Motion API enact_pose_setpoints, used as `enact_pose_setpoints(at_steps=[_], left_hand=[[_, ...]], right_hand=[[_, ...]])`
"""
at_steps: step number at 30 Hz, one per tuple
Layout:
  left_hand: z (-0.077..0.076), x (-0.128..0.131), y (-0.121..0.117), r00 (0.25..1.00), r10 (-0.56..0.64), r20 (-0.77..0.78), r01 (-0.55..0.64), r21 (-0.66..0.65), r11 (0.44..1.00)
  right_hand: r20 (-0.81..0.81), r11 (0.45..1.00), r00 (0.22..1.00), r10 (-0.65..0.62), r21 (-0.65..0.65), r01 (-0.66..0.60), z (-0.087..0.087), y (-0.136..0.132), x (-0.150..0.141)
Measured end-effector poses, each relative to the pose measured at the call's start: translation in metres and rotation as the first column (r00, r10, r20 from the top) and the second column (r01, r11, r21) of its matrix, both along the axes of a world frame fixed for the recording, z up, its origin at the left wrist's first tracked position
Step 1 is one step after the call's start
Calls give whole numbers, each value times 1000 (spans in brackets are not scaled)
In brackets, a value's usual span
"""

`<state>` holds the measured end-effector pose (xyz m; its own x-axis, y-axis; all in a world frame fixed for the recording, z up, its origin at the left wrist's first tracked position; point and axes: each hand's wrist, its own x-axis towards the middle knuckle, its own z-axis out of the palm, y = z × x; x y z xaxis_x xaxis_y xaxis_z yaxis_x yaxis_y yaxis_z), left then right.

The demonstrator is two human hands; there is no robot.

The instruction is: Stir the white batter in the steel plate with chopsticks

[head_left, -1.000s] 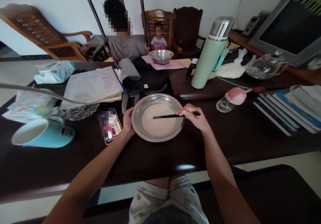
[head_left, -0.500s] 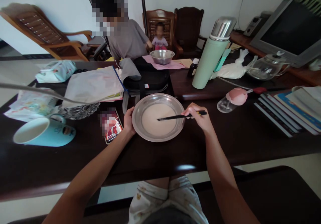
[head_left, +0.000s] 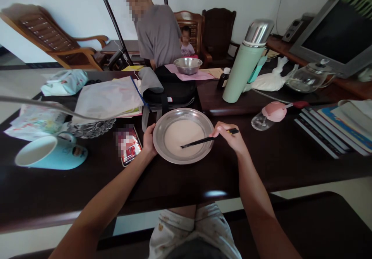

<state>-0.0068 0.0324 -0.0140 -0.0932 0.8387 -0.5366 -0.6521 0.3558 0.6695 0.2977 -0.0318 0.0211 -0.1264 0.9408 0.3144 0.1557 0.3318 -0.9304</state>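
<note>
A wide metal bowl [head_left: 158, 146] stands on the dark table in front of me. Inside it lies a pale, creamy liquid [head_left: 181, 129]. My left hand [head_left: 149, 141] grips the bowl's left rim, its fingers partly hidden beneath and behind the edge. In my right hand [head_left: 228, 135] is a pair of black chopsticks [head_left: 200, 141], held closed together over the right rim. Their tips dip into the liquid near the middle of the bowl. A phone [head_left: 130, 148] with a lit screen lies just left of my left hand.
At left stand a light blue mug [head_left: 58, 156] and a glass dish [head_left: 94, 128]. Behind the bowl are a black bag [head_left: 171, 92] and a smaller metal bowl [head_left: 188, 66]. A green thermos [head_left: 242, 73], a pink-lidded bottle [head_left: 273, 112] and books [head_left: 325, 131] sit right. Two people are beyond the table.
The chopstick tips have moved slightly towards me in the liquid. Across the table, the person in grey has shifted right and turned. My left hand and the bowl stay put.
</note>
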Motion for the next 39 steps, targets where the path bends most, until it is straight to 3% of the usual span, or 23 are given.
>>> enact_pose_setpoints(at_steps=[3, 9, 14, 20, 23, 26, 29, 32, 36, 39], left_hand=[[0, 0, 0, 1000, 14, -13, -15, -13, 1000], [6, 2, -2, 1000, 7, 12, -7, -22, 1000], [6, 2, -2, 1000, 16, 9, -16, -17, 1000], [6, 2, -1, 1000, 10, 25, -9, -32, 999], [8, 3, -2, 1000, 15, 20, -14, -40, 999], [7, 2, -2, 1000, 13, 0, -13, -35, 999], [3, 0, -1, 1000, 6, 0, -6, -13, 1000], [-1, -1, 0, 1000, -2, 5, 2, 8, 1000], [-2, -1, 1, 1000, 0, -4, 0, 9, 1000], [-1, -1, 0, 1000, 3, 6, -3, 2, 1000]], right_hand=[[63, 998, 997, 48, 32, -50, 0, 1, -4], [-11, 996, 997, -73, 51, 73, -1, 0, 1], [43, 998, 998, 37, 39, -39, -1, 1, -3], [-25, 994, 996, -82, 66, 83, -3, 1, 1], [-41, 998, 999, -10, 54, 12, -4, 1, 1], [49, 995, 997, 60, 75, -63, -4, 2, -2], [77, 993, 997, -4, 114, -5, -4, 3, 0], [-10, 996, 999, -42, 73, 42, -4, 2, 3], [3, 997, 998, 65, 34, -65, -3, 2, 0], [70, 996, 996, 56, 62, -61, -3, 3, -2]])
